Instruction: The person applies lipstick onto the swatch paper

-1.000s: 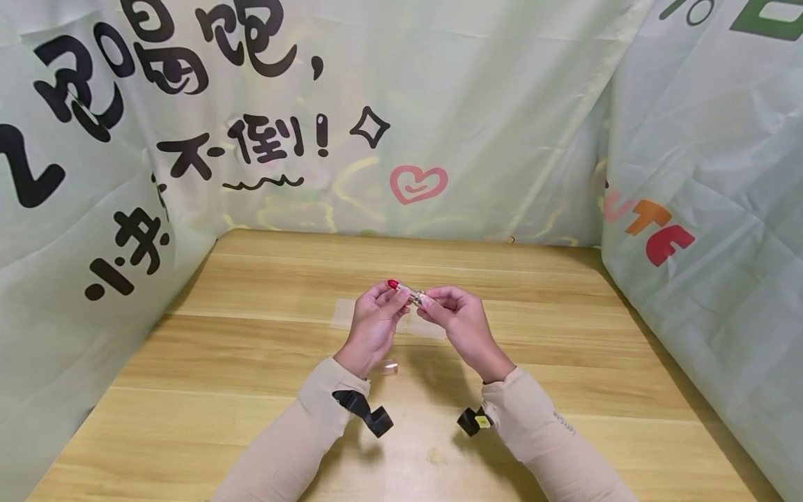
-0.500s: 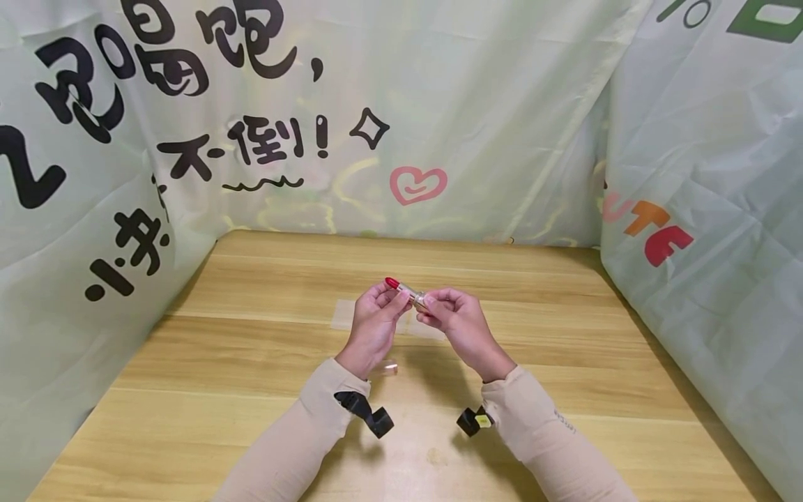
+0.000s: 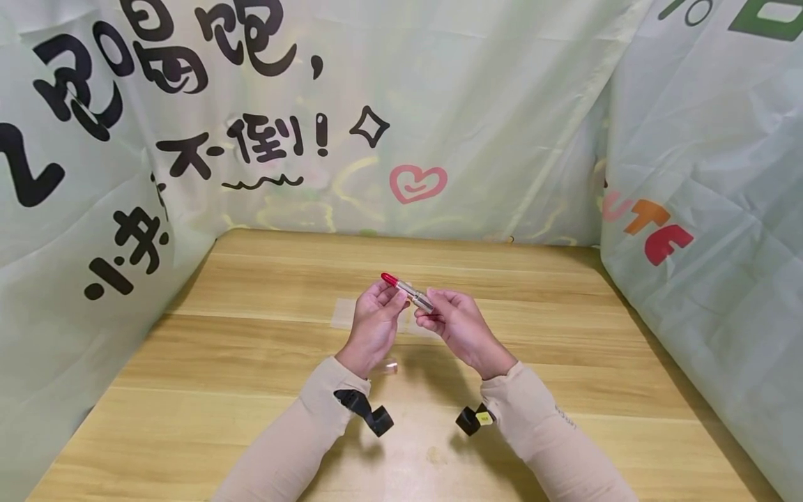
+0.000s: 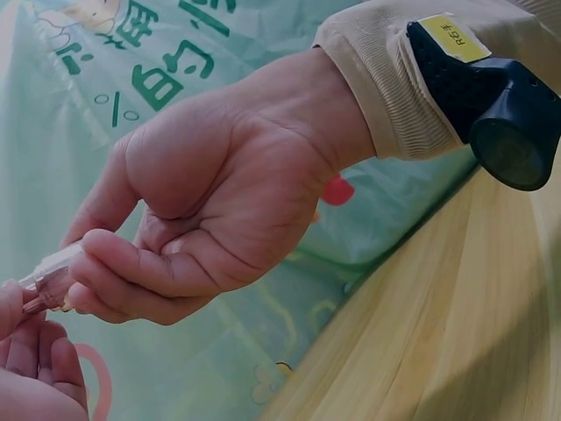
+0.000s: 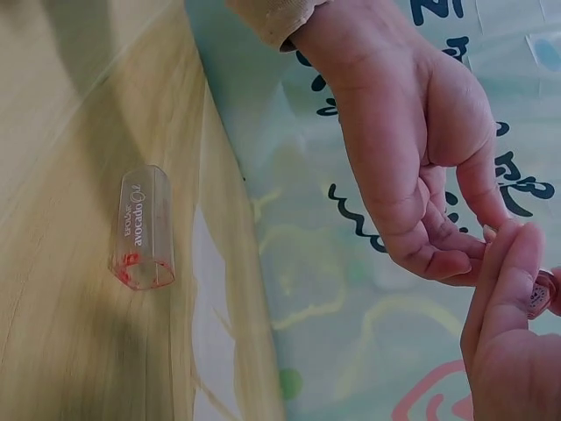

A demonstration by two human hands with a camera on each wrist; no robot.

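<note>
Above the table, both hands hold a lipstick (image 3: 422, 301) with its red tip pointing up and to the left. My left hand (image 3: 371, 328) pinches the silver tube just below the red part. The thumb and fingers of my right hand (image 3: 467, 329) grip the base end. In the left wrist view the right hand (image 4: 232, 180) shows large, its curled fingertips on the lipstick's clear, shiny base (image 4: 54, 274). The right wrist view shows the left hand (image 5: 394, 132) meeting the right hand (image 5: 517, 351); fingers hide most of the lipstick there.
A clear cap (image 5: 145, 228) with white lettering lies on its side on the wooden table (image 3: 251, 390), near the left wrist in the head view. Pale translucent sheets (image 3: 342, 314) lie flat behind the hands. Printed cloth (image 3: 502, 125) hangs round the back and sides.
More of the red lipstick and silver tube shows now, the tip reaching further up and left. My right hand's fingers have shifted on the base, leaving more of it visible. The left hand stays nearly still.
</note>
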